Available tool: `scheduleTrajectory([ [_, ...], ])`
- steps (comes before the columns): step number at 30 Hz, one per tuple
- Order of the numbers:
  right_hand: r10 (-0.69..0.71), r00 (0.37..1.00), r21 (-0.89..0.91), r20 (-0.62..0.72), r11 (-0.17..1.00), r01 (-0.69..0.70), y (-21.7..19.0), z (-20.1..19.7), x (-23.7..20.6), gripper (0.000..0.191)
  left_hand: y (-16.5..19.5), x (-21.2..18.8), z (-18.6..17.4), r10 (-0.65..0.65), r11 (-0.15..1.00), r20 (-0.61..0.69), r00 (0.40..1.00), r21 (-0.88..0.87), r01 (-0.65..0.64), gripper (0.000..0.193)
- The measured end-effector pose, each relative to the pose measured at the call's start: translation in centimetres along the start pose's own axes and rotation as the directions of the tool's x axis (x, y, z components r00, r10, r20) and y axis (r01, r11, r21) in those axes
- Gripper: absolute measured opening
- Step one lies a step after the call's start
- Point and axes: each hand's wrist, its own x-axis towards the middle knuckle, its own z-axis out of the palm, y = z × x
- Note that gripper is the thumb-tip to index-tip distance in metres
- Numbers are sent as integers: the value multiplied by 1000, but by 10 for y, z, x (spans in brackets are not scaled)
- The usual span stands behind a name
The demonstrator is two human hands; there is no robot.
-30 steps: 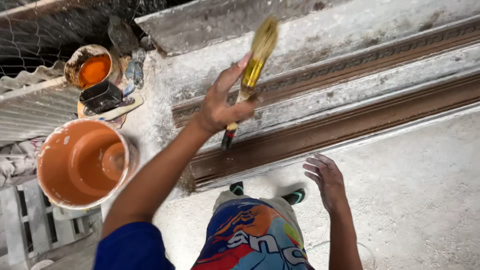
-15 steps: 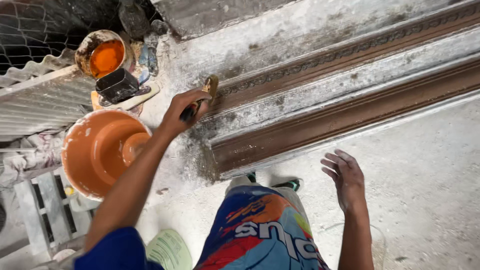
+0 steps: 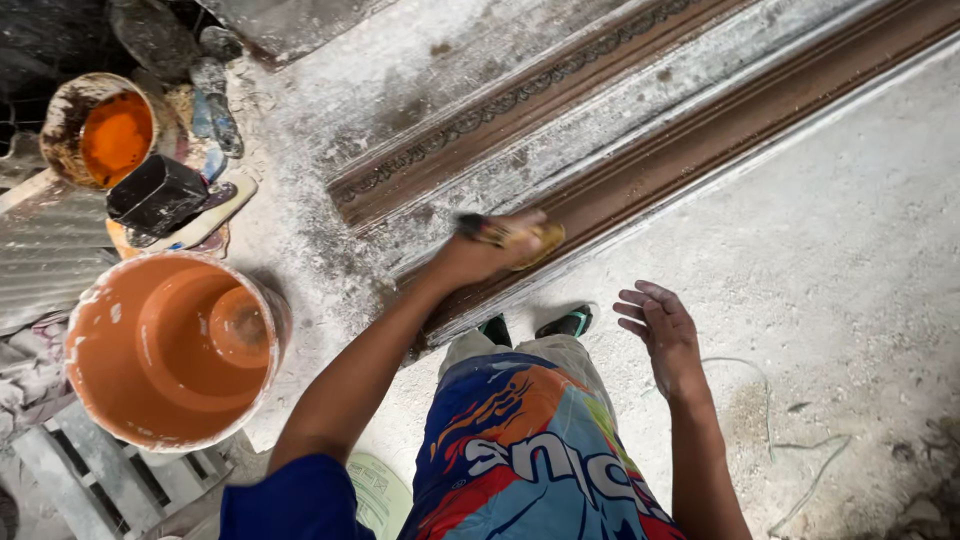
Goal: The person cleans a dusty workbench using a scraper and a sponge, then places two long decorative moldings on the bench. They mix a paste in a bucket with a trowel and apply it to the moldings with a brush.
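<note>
Brushing brown coating onto a long ornate moulding lying on the concrete floor.

The left hand (image 3: 480, 258) has its grip closed round a paintbrush (image 3: 510, 236), bristles touching the near brown strip of the moulding (image 3: 700, 130). The right hand (image 3: 662, 335) hangs open and empty over the floor (image 3: 860, 260), holding nothing. The big orange bucket (image 3: 170, 350) stands at left, a small tin of orange paint (image 3: 105, 135) beyond it. Judged best: long strokes along the grooves, light load, no pooling.

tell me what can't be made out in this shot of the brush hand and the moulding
Head view:
- paintbrush: motion-blurred, bristles unclear.
- left hand: fingers hidden under the brush.
- brown moulding: cut off by the top and right edges.
- large orange bucket: contents unclear.
- right hand: palm faces away.
</note>
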Motion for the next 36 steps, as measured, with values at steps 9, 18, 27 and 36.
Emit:
scheduleTrajectory([
  [9, 76, 996, -6, -51, 997, -77, 26, -12, -15, 41, -28, -45, 1, -101, 794, 268, 958, 602, -84, 28],
  [18, 88, 995, -144, 50, 986, -80, 21, 2, 5, 44, -20, -163, -61, -455, 640, 167, 875, 745, 190, 20],
  [27, 109, 989, -209, 99, 974, -87, 21, 1, 17, 45, -38, -101, -39, -494, 594, 388, 778, 804, -24, 42],
  [36, 105, 994, -229, -3, 968, -103, 7, -40, 22, 47, -40, 94, 61, -43, 690, 439, 897, 662, -291, 38],
])
